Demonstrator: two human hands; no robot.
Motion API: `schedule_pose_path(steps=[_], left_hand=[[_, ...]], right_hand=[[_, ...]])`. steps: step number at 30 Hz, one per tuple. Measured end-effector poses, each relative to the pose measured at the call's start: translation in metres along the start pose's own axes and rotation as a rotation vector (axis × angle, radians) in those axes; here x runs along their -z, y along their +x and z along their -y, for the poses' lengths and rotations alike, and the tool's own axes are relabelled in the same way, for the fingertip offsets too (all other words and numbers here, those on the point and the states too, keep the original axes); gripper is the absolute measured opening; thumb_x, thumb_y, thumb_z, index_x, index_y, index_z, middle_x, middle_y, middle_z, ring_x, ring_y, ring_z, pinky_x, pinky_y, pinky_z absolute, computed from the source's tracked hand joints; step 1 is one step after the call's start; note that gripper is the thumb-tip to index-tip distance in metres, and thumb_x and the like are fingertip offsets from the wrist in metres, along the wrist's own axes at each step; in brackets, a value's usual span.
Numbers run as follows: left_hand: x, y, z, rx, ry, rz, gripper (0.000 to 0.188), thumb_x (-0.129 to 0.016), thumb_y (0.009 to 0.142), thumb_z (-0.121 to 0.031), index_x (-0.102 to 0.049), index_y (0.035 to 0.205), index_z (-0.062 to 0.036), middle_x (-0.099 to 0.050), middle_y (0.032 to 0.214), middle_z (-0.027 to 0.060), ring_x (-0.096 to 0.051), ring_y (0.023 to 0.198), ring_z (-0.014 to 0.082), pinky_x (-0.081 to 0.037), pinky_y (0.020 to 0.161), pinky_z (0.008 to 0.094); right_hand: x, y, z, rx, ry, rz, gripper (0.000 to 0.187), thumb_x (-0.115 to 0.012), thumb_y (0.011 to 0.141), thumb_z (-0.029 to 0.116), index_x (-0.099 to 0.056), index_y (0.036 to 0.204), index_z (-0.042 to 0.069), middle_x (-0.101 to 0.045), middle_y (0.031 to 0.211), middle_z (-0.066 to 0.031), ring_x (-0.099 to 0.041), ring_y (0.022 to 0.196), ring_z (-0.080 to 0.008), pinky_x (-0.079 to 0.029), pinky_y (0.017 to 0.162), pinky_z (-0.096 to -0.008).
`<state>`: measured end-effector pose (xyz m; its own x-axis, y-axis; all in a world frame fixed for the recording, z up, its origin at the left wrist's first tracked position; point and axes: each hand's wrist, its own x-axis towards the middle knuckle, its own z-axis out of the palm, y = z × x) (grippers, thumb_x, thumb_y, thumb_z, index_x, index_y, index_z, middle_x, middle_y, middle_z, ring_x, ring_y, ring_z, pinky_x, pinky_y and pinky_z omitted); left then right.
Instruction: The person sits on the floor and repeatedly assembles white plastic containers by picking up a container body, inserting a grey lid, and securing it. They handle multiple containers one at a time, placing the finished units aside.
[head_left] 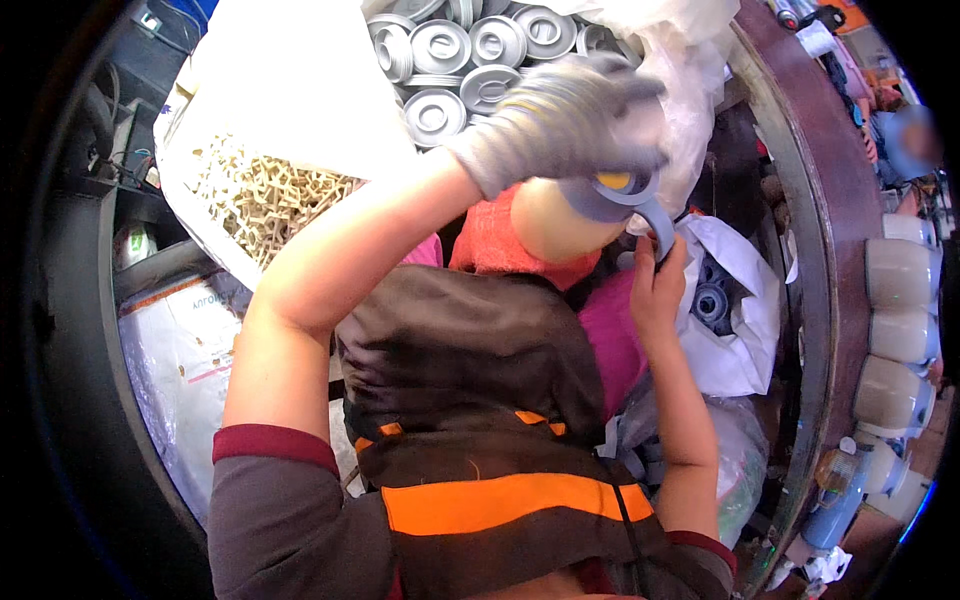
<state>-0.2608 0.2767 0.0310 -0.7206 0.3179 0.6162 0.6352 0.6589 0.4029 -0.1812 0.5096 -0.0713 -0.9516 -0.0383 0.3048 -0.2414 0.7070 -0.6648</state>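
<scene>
gloved grip on a grey ring, bare hand at its edge

gripping from above, the gloved left hand [565,120] is clamped over a grey ring [612,195] with a yellow centre, pressed on a cream rounded piece [560,225]. right hand [655,285], bare, pinches the ring's lower edge. this looks like the fitting step, part-way. next likely calls for steady pressure and squaring the ring. metal discs [455,50] lie in a bag behind; cream cups [900,330] line the rim at right.

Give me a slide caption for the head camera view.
Gloved left hand and bare right hand fit a blue-grey handle onto a cream jug.
</scene>
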Motion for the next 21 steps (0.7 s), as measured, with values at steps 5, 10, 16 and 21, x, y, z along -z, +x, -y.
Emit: schedule_pose_path(steps=[5, 10, 16, 21], left_hand=[[-0.026, -0.034, 0.076, 0.479, -0.165, 0.244, 0.058, -0.064, 0.073, -0.050, -0.059, 0.116, -0.0119, -0.059, 0.109, 0.0222, -0.060, 0.098, 0.0354, -0.049, 0.083, 0.0426], [-0.097, -0.126, 0.101, 0.052, 0.263, 0.334, 0.037, -0.060, 0.080, -0.034, -0.059, 0.109, -0.0101, -0.061, 0.105, 0.0189, -0.061, 0.098, 0.0301, -0.049, 0.079, 0.0367], [-0.004, -0.091, 0.062, 0.654, -0.892, 0.510, 0.046, -0.061, 0.085, -0.040, -0.059, 0.112, -0.0030, -0.062, 0.107, 0.0106, -0.059, 0.101, 0.0188, -0.044, 0.091, 0.0328], [0.023, -0.128, 0.038, 0.677, -0.505, 0.469, 0.050, -0.059, 0.079, -0.045, -0.067, 0.101, -0.0011, -0.059, 0.115, 0.0195, -0.056, 0.108, 0.0324, -0.040, 0.095, 0.0370]], right_hand=[[0.033, -0.003, 0.001, -0.165, 0.346, 0.115, 0.026, -0.052, 0.094, 0.026, -0.056, 0.105, 0.002, -0.058, 0.075, -0.0038, -0.053, 0.066, -0.0090, -0.042, 0.058, -0.0251], [0.032, 0.019, 0.039, -0.117, 0.141, 0.557, 0.025, -0.052, 0.093, 0.028, -0.058, 0.102, 0.006, -0.056, 0.064, -0.0047, -0.054, 0.059, -0.0138, -0.042, 0.056, -0.0299], [-0.002, 0.059, 0.029, -0.126, 0.219, 0.682, 0.029, -0.053, 0.093, 0.032, -0.060, 0.096, 0.004, -0.055, 0.064, -0.0055, -0.053, 0.058, -0.0147, -0.042, 0.056, -0.0313], [-0.068, 0.117, 0.018, -0.309, 0.622, 0.980, 0.029, -0.053, 0.092, 0.030, -0.064, 0.096, 0.004, -0.058, 0.071, -0.0042, -0.054, 0.064, -0.0121, -0.044, 0.060, -0.0274]])
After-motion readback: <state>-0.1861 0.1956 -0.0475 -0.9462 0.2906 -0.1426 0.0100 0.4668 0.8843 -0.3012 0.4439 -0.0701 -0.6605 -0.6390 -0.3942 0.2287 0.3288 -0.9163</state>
